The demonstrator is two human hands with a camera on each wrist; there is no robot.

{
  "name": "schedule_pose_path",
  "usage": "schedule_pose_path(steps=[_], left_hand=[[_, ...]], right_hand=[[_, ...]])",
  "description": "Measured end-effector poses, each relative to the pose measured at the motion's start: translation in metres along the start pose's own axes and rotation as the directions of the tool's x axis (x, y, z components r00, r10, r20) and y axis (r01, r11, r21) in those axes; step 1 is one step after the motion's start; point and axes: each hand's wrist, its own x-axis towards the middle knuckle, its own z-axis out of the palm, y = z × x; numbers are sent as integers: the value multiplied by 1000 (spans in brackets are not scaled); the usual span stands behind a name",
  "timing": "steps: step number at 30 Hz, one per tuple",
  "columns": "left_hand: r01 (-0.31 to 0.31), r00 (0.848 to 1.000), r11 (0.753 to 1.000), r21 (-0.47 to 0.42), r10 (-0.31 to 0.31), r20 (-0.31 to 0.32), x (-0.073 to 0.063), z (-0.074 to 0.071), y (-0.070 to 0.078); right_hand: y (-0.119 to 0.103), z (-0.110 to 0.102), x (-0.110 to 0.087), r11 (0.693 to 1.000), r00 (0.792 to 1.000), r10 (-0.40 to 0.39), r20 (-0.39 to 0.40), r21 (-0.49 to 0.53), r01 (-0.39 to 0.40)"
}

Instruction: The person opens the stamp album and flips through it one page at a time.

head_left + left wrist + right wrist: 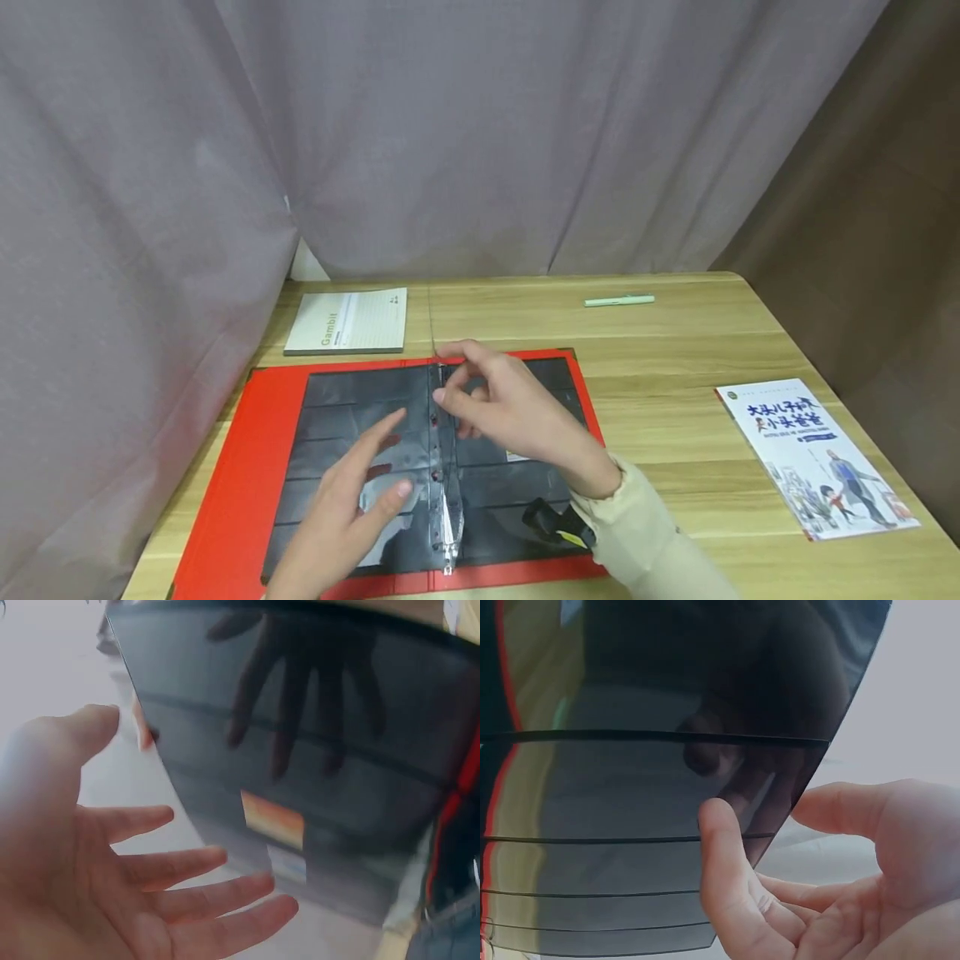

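A red ring binder (221, 475) lies spread on the wooden table, with black pocket pages on both sides of its spine. One dark page (622, 787) stands upright, seen edge-on in the head view. My right hand (510, 408) is at this page's free edge; in the right wrist view its index finger overlaps the page and the thumb tip is right at the edge. To the page's left, my left hand (345, 504) hovers over the left pocket page (337, 433), fingers spread. An orange card-like piece (274, 819) shows in the page, along with the left hand's reflection.
A lined "Gambit" notebook (348, 321) lies behind the binder, at the left. A pale green pen (618, 301) rests near the table's back edge. At the right lies a white illustrated booklet (817, 458). Grey curtains (480, 150) hang behind the table.
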Motion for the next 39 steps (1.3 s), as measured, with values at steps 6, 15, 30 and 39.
schedule_pose_path(steps=[6, 15, 30, 39], left_hand=[[-122, 992, 989, -85, 124, 25, 7, 9, 17], [-161, 987, 984, -70, 160, -23, 5, 11, 28], [-147, 988, 986, -83, 141, -68, -7, 8, 34], [-139, 984, 990, -36, 134, -115, -15, 6, 37]], right_hand=[[1, 1, 4, 1000, 1000, -20, 10, -6, 20], [7, 2, 5, 999, 999, -31, 18, 14, 30], [57, -32, 0, 999, 990, 31, -139, 20, -28], [87, -59, -5, 998, 972, 56, -229, 29, -51]])
